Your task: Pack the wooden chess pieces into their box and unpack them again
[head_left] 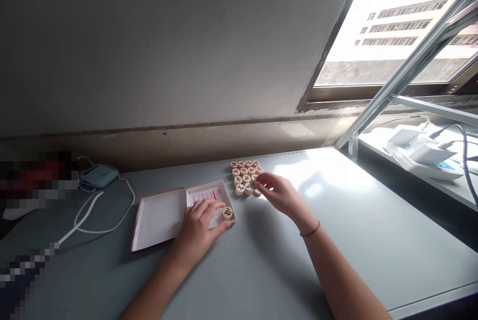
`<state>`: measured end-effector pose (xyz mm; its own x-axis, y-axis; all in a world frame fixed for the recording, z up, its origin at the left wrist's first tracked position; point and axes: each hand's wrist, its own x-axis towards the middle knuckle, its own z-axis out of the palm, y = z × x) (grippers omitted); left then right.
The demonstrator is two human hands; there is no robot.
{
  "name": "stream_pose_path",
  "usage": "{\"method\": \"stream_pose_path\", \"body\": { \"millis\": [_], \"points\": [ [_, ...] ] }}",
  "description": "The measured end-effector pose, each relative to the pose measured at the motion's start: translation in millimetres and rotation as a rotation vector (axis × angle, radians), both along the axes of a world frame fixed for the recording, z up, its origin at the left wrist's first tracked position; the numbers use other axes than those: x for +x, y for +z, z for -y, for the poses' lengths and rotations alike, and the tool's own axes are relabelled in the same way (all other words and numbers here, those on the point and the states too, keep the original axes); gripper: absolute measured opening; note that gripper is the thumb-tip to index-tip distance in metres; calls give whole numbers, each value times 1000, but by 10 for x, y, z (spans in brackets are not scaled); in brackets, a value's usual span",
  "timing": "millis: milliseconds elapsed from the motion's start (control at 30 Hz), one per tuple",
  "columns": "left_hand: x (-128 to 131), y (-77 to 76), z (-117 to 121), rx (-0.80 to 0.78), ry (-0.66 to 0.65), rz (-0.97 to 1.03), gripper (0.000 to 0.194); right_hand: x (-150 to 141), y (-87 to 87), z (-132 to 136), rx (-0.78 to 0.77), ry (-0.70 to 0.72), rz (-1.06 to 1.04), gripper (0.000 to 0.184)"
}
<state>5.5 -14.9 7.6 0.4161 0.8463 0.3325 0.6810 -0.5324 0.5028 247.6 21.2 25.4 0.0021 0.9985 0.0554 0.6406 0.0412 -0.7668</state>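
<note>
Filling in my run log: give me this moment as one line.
left hand: rests on open box, beside one piece | right hand: fingertips at wooden chess pieces | grey table

Both forearms run out of the bottom edge; elbows not visible. The left hand (197, 228) covers the near part of the box (209, 193), and print on the paper inside is too small to read. The right hand (278, 191) hides the near right corner of the pieces (244, 175); whether its fingertips grip one cannot be told. Characters on most pieces are too small to identify. A pixelated patch (35, 178) at the left edge conceals what lies there, and the cable (100, 220) disappears into it. The window (403, 26) is overexposed and cut by the top and right edges. Chargers (421, 153) on the ledge are indistinct.
</note>
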Motion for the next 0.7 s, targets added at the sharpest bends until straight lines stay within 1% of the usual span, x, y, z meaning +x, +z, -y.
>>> {"method": "stream_pose_path", "body": {
  "millis": [33, 100, 233, 367, 533, 633, 700],
  "points": [
    [-2, -24, -4, 35, -10, -36, 22, 55, -30, -30, -11, -70, 70, 18],
    [-3, -57, -5, 62, -14, -96, 24, 117, -73, -65, -73, -121, 126, 16],
    [-9, -56, -2, 60, -16, -159, 26, 126, -90, -77, -192, -116, 104, 15],
    [-9, -15, 3, 40, -31, -182, 26, 127, -86, -59, -230, -111, 159, 14],
    [12, 18, 25, -23, -68, -219, 27, 111, -132, -23, -189, -8, 197, 18],
    [26, 18, 36, -36, -72, -200, 26, 73, -129, -17, -153, -45, 271, 16],
    [31, 12, 39, -30, -70, -176, 24, 27, -94, -9, -91, -76, 285, 14]
  ]
}}
